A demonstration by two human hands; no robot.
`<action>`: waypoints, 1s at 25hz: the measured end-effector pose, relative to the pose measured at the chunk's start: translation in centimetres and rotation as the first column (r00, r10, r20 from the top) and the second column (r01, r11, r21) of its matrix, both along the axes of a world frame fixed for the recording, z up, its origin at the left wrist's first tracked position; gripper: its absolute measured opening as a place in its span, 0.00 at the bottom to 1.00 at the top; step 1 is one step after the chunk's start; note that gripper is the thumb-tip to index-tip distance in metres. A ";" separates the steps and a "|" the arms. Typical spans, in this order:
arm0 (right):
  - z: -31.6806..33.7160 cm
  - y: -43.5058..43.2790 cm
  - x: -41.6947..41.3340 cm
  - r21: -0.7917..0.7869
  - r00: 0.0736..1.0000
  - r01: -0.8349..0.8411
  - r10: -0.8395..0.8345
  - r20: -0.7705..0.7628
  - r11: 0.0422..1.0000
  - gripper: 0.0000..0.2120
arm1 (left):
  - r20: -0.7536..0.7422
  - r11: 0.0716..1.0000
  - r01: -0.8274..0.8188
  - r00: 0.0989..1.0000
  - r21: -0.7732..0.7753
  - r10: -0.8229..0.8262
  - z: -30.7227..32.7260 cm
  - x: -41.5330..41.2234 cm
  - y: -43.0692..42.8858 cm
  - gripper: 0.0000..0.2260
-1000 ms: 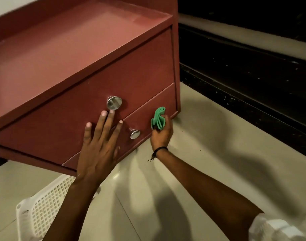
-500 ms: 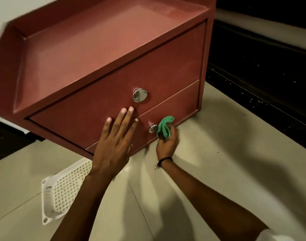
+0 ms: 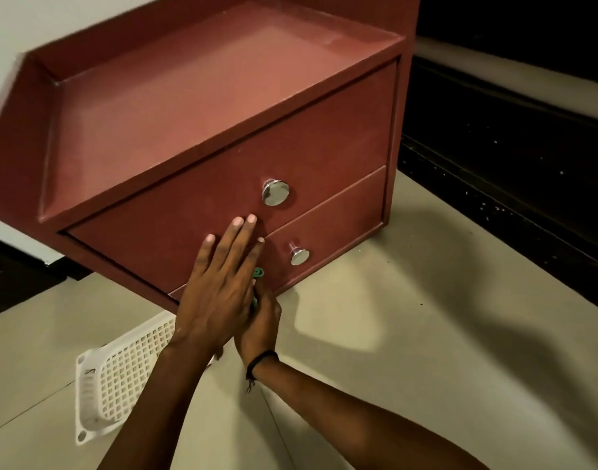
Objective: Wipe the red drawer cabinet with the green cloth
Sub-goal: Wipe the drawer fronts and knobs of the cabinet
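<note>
Down low, your two hands meet at the front of the red drawer cabinet (image 3: 202,106), which stands on the pale tiled floor (image 3: 426,334) with its back against a white wall. Your left hand (image 3: 216,293) lies flat and released, fingers (image 3: 238,228) straight and together, the tips touching the face of the upper drawer (image 3: 324,147) just below and left of its round metal knob (image 3: 276,193). The palm of that hand spans the seam down onto the lower drawer (image 3: 345,212).

Your right hand (image 3: 262,320), with a dark cord bracelet (image 3: 261,359) at the wrist, sits just beside and partly under the left, clenched on the green cloth (image 3: 258,274). Only a small bunched bit of the cloth shows, poking out between the two hands; the rest is hidden by your left hand. That visible bit lies against the lower drawer front, left of and slightly below the smaller knob (image 3: 299,255), and apart from it.

Both drawers look closed. A white perforated plastic basket (image 3: 121,378) lies on the floor to the left of your forearms, partly tucked behind the left one and near the cabinet's bottom edge.
</note>
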State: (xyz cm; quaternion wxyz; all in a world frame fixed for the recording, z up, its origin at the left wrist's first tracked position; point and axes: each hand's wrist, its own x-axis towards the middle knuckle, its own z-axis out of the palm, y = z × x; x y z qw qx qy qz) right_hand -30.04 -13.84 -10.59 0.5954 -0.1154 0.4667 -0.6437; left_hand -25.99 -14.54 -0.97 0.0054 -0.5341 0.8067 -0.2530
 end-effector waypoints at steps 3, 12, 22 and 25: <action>1.9 -1.2 -1.4 -0.097 0.998 0.057 -0.060 -0.031 0.994 0.12 | -0.058 1.000 0.007 0.998 -0.025 -0.009 0.6 -0.1 0.3 0.24; 5.4 -12.9 -17.2 -0.209 0.578 0.496 -0.500 -0.644 0.843 0.18 | -0.113 0.998 -0.023 0.994 -0.064 0.016 1.9 -0.5 0.9 0.26; 4.2 -3.5 -5.5 -0.421 0.691 -0.171 -0.196 -0.696 0.891 0.23 | -0.238 0.992 -0.005 0.971 -0.127 -0.025 1.2 -0.3 0.2 0.25; 3.9 -5.4 -8.3 -0.475 0.671 -0.058 -0.318 -0.669 0.878 0.20 | -0.258 0.996 -0.008 0.966 -0.090 -0.016 1.4 -0.3 0.5 0.28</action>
